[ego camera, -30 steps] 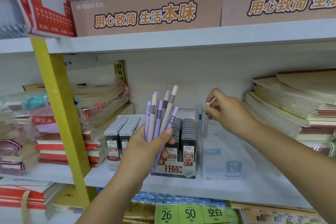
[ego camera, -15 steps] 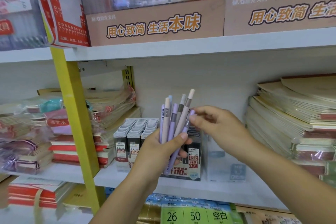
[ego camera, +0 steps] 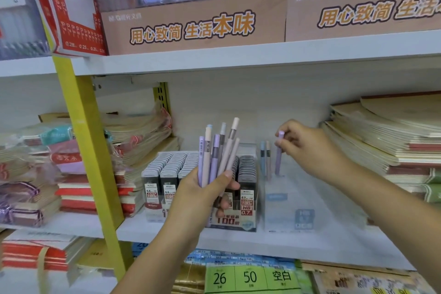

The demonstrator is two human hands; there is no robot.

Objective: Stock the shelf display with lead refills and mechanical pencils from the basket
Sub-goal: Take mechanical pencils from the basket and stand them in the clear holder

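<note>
My left hand (ego camera: 202, 196) grips a bunch of pastel mechanical pencils (ego camera: 218, 150), tips down, in front of the lead refill display box (ego camera: 247, 198). That box holds rows of dark refill cases and stands on the white shelf (ego camera: 310, 243). My right hand (ego camera: 307, 144) pinches the top of one purple pencil (ego camera: 278, 157) held upright over the clear pencil display box (ego camera: 298, 207). Two pencils (ego camera: 265, 160), one blue and one beige, stand at the back left of that clear box. The basket is out of view.
Stacks of brown notebooks (ego camera: 391, 133) fill the shelf to the right. A yellow upright post (ego camera: 88, 150) divides off wrapped notebook stacks (ego camera: 71, 167) on the left. Brown pen display boxes (ego camera: 191, 24) sit on the shelf above. Green price tags (ego camera: 250, 277) hang below.
My right hand took a purple pencil from the bunch in my left hand and carried it right, down into the clear box. The view has moved closer to the shelf.
</note>
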